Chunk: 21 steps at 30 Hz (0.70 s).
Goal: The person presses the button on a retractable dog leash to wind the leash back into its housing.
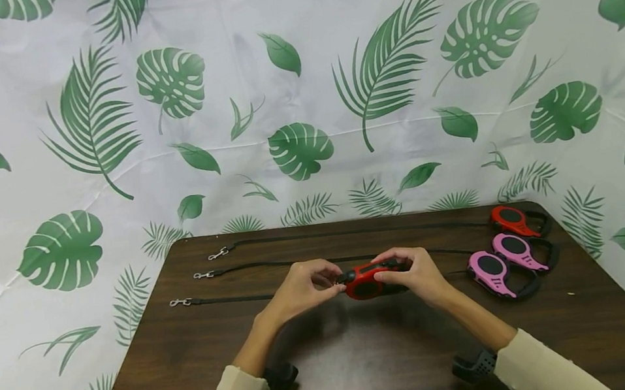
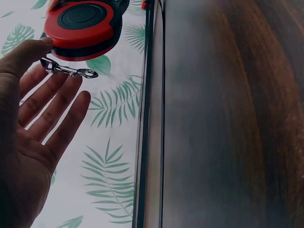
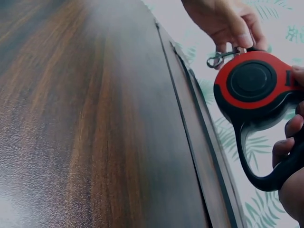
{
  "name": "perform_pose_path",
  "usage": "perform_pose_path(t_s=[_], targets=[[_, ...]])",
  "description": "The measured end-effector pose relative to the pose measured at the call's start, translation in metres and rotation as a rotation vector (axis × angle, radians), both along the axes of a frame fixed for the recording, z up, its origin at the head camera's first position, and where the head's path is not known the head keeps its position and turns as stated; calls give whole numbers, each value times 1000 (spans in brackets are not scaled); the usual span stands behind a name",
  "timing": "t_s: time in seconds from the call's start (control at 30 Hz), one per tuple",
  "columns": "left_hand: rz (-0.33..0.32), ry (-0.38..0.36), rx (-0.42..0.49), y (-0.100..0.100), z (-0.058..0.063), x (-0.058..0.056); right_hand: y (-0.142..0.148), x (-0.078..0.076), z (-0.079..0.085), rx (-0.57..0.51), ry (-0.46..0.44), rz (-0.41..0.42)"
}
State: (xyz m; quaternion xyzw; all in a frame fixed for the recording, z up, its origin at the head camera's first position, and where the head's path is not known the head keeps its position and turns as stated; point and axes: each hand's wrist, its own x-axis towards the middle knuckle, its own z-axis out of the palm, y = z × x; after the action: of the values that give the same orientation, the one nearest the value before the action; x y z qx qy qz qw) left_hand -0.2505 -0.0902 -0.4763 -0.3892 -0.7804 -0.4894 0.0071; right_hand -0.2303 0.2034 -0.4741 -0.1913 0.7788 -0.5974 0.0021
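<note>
Above the middle of the table, a red and black retractable dog leash is held between both hands. My right hand grips its black loop handle, fingers curled round it in the right wrist view. At the leash's cord end, my left hand pinches the base of the metal snap hook between thumb and index finger. The other left fingers spread loosely below it in the left wrist view. The hook hangs close against the red casing, and hardly any cord shows between them.
On the brown table, a red leash and two pink leashes, one nearer and one behind, lie at the right. Their black cords stretch left to snap hooks. A leaf-print sheet hangs behind the table.
</note>
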Motion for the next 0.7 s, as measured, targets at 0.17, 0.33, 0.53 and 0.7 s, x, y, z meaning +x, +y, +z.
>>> perform_pose_path(t_s=[0.17,0.33,0.53,0.7], targets=[[-37,-28,-41,4,-2,2,1,3,-2,28,-44,8],[-72,-30,-109,9,-5,4,0,7,-6,45,-90,46],[-80,-74,-187,11,-7,7,-1,10,-12,47,-153,48],[-89,-92,-233,10,-8,7,-2,12,-15,52,-224,47]])
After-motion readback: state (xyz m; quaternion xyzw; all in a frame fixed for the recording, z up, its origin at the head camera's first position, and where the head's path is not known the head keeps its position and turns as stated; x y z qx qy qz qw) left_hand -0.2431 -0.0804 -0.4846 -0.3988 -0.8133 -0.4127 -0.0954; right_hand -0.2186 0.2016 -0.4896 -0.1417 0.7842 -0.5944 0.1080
